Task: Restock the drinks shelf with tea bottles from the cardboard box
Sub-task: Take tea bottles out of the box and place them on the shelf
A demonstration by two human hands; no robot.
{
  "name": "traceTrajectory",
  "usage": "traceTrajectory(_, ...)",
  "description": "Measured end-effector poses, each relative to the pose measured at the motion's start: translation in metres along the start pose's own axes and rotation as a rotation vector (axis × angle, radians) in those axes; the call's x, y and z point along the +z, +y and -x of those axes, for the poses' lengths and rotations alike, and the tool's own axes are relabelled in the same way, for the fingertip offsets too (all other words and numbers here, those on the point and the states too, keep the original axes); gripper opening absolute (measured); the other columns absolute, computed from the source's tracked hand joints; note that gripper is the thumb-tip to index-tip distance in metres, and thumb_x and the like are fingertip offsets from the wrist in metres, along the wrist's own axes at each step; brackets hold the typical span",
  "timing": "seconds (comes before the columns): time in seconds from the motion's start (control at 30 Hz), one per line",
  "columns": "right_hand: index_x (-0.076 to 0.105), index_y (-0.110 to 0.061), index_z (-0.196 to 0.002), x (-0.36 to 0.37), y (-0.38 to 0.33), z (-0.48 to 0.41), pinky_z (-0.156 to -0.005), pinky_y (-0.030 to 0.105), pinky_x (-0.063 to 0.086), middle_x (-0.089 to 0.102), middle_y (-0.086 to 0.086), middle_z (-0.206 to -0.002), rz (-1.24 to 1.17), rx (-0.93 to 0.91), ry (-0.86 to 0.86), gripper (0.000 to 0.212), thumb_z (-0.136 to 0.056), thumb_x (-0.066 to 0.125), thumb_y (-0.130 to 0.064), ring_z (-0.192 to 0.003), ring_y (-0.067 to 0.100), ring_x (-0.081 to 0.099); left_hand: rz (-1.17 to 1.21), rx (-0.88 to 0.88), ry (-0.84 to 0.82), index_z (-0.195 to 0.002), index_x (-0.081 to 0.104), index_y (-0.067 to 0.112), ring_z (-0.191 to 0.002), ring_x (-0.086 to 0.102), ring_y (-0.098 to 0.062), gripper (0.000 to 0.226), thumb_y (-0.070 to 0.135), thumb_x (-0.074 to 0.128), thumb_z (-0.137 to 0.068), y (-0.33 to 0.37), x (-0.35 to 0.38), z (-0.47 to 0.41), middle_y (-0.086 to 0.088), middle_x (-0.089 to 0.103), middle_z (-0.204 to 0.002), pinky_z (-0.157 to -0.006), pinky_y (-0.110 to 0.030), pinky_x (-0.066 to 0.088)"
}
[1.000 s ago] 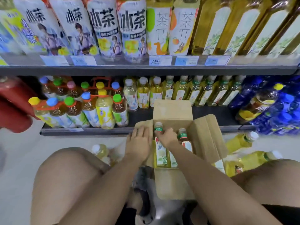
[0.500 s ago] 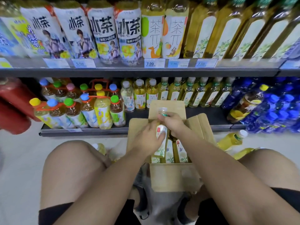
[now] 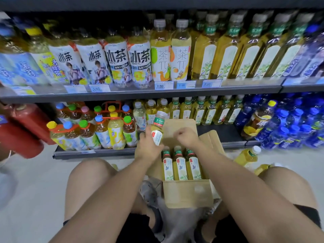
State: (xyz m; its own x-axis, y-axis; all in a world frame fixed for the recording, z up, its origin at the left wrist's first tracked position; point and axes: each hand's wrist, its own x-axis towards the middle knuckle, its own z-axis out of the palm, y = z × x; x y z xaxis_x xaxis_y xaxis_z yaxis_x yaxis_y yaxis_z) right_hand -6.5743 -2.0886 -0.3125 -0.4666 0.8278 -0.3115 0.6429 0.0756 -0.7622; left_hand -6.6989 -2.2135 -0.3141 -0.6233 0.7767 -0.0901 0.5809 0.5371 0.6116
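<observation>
Item: tea bottle (image 3: 157, 131), centre frame, of smooth clear plastic with a slick label and a white ribbed cap. The left hand (image 3: 149, 149) grips it low above the matte cardboard box (image 3: 187, 193), while the right hand (image 3: 186, 137) beside it has curled fingers and is apparently empty. Hazard: a one-handed low grip on a slippery, top-heavy cylinder may let it tip onto the three boxed bottles (image 3: 180, 166) or topple the crowded lower shelf (image 3: 98, 152) row.

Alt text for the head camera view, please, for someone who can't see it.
A crouching person's left hand holds a tea bottle above an open cardboard box before a stocked drinks shelf. The right hand hovers curled and empty over three bottles inside.
</observation>
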Motion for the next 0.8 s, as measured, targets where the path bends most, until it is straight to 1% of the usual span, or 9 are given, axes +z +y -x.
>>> traceTrajectory(0.07, 0.074, -0.013, -0.094, 0.021, 0.018, -0.005, -0.086, 0.031, 0.051, 0.071, 0.006, -0.106, 0.210, 0.045, -0.043, 0.020, -0.091, 0.055, -0.017, -0.103, 0.026, 0.063, -0.009, -0.021, -0.006, -0.148, 0.010, 0.036, -0.113, 0.057, -0.036, 0.100, 0.040, 0.077, -0.074, -0.015, 0.006, -0.009, -0.011, 0.050, -0.128, -0.086, -0.054, 0.055)
traceTrajectory(0.13, 0.072, -0.008, -0.103, 0.044, 0.032, -0.011, -0.084, 0.032, 0.049, 0.070, 0.011, -0.107, 0.376, 0.096, -0.079, 0.024, -0.095, 0.053, -0.020, -0.103, 0.032, 0.063, -0.007, -0.032, -0.034, -0.151, 0.008, 0.035, -0.116, 0.055, -0.035, 0.104, 0.038, 0.076, -0.073, -0.029, 0.013, -0.016, -0.013, 0.048, -0.131, -0.089, -0.054, 0.053)
traceTrajectory(0.2, 0.068, -0.002, -0.109, 0.066, 0.040, -0.019, -0.082, 0.033, 0.050, 0.069, 0.016, -0.110, 0.460, 0.136, -0.103, 0.025, -0.094, 0.055, -0.017, -0.103, 0.033, 0.064, -0.008, -0.035, -0.050, -0.152, 0.008, 0.034, -0.118, 0.053, -0.035, 0.103, 0.039, 0.075, -0.075, -0.042, 0.019, -0.024, -0.013, 0.044, -0.135, -0.092, -0.053, 0.052)
traceTrajectory(0.33, 0.064, 0.002, -0.111, 0.102, 0.048, -0.042, -0.080, 0.032, 0.049, 0.068, 0.016, -0.110, 0.412, 0.237, -0.130, 0.023, -0.092, 0.057, -0.010, -0.106, 0.031, 0.064, -0.015, -0.005, -0.075, -0.148, 0.008, 0.038, -0.120, 0.051, -0.032, 0.096, 0.041, 0.073, -0.078, -0.065, 0.026, -0.039, -0.008, 0.039, -0.140, -0.093, -0.053, 0.051)
traceTrajectory(0.47, 0.064, -0.001, -0.115, 0.123, 0.050, -0.062, -0.088, 0.035, 0.050, 0.065, 0.016, -0.121, 0.418, 0.277, -0.140, 0.025, -0.093, 0.054, -0.006, -0.114, 0.031, 0.061, -0.066, 0.046, -0.110, -0.150, 0.008, 0.035, -0.120, 0.050, -0.033, 0.096, 0.039, 0.072, -0.079, -0.081, 0.029, -0.051, -0.009, 0.036, -0.142, -0.092, -0.051, 0.051)
traceTrajectory(0.57, 0.064, -0.004, -0.110, 0.126, 0.050, -0.068, -0.087, 0.038, 0.051, 0.066, 0.015, -0.118, 0.411, 0.331, -0.117, 0.022, -0.091, 0.053, -0.004, -0.112, 0.033, 0.061, -0.083, 0.042, -0.130, -0.150, 0.006, 0.036, -0.119, 0.052, -0.034, 0.097, 0.039, 0.072, -0.079, -0.083, 0.032, -0.053, -0.009, 0.036, -0.142, -0.091, -0.049, 0.051)
traceTrajectory(0.63, 0.065, -0.005, -0.108, 0.123, 0.050, -0.073, -0.087, 0.037, 0.052, 0.066, 0.013, -0.113, 0.362, 0.357, -0.101, 0.021, -0.091, 0.052, -0.011, -0.108, 0.032, 0.063, -0.073, 0.035, -0.139, -0.148, 0.006, 0.039, -0.116, 0.054, -0.034, 0.096, 0.038, 0.071, -0.078, -0.082, 0.034, -0.055, -0.009, 0.038, -0.140, -0.090, -0.049, 0.052)
traceTrajectory(0.7, 0.066, -0.006, -0.105, 0.116, 0.049, -0.073, -0.080, 0.034, 0.053, 0.068, 0.012, -0.107, 0.323, 0.374, -0.080, 0.023, -0.088, 0.057, -0.019, -0.099, 0.031, 0.066, -0.061, 0.039, -0.145, -0.149, 0.008, 0.038, -0.115, 0.055, -0.033, 0.096, 0.037, 0.072, -0.078, -0.079, 0.034, -0.053, -0.009, 0.039, -0.138, -0.089, -0.048, 0.053)
traceTrajectory(0.8, 0.067, -0.010, -0.102, 0.101, 0.043, -0.066, -0.075, 0.034, 0.056, 0.068, 0.009, -0.095, 0.268, 0.386, -0.069, 0.036, -0.077, 0.068, -0.036, -0.081, 0.026, 0.066, -0.064, 0.051, -0.148, -0.150, 0.008, 0.037, -0.115, 0.053, -0.031, 0.096, 0.037, 0.072, -0.079, -0.067, 0.028, -0.048, -0.008, 0.040, -0.136, -0.088, -0.046, 0.052)
